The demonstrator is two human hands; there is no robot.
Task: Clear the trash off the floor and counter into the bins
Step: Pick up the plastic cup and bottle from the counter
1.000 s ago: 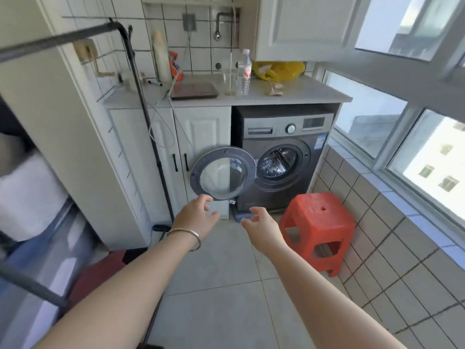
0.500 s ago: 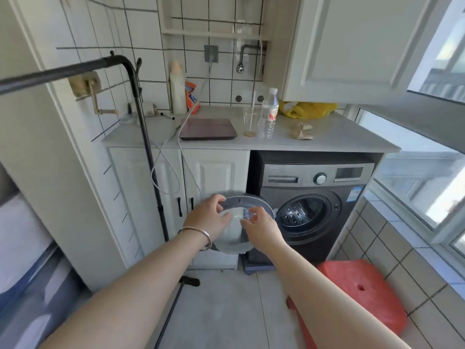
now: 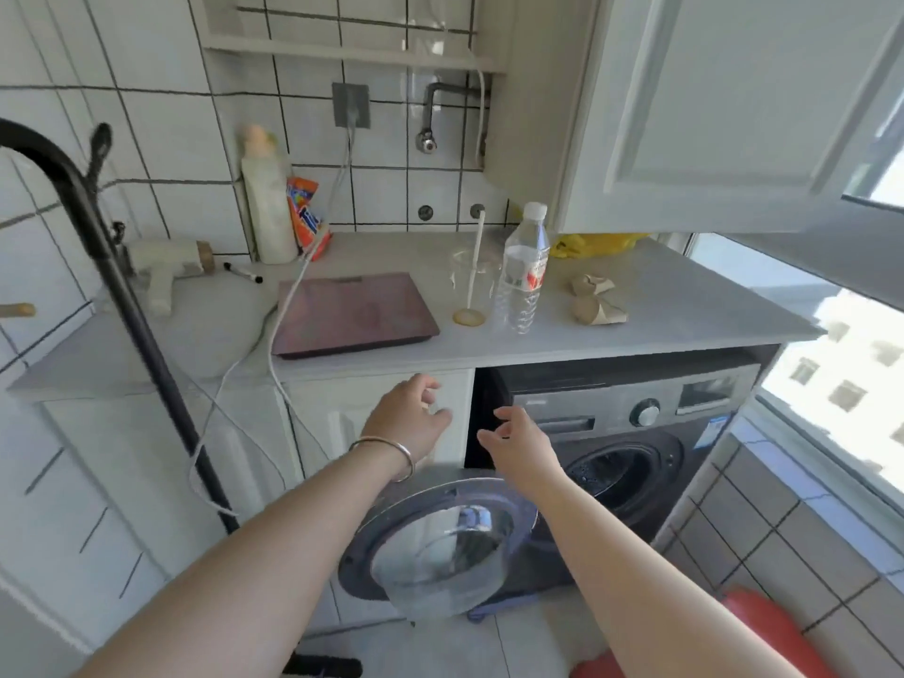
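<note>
On the grey counter (image 3: 675, 305) lie two crumpled brown paper cups (image 3: 597, 300), a clear plastic water bottle (image 3: 524, 271), an empty clear cup with a white straw (image 3: 472, 281) and a yellow plastic bag (image 3: 594, 243) at the back. My left hand (image 3: 408, 420), with a bangle on the wrist, and my right hand (image 3: 521, 442) both reach forward below the counter's front edge. Each hand is empty with its fingers apart. No bin is in view.
A dark red scale (image 3: 352, 313) lies on the counter with a white cable (image 3: 288, 305) hanging over it. A detergent bottle (image 3: 266, 203) stands at the wall. The washing machine (image 3: 636, 433) has its round door (image 3: 440, 540) swung open below my arms. A black rack pole (image 3: 122, 296) rises at left, a red stool (image 3: 773, 638) sits at bottom right.
The view has come closer to the counter and risen. Both hands have lifted from in front of the washer door toward the counter edge, still empty.
</note>
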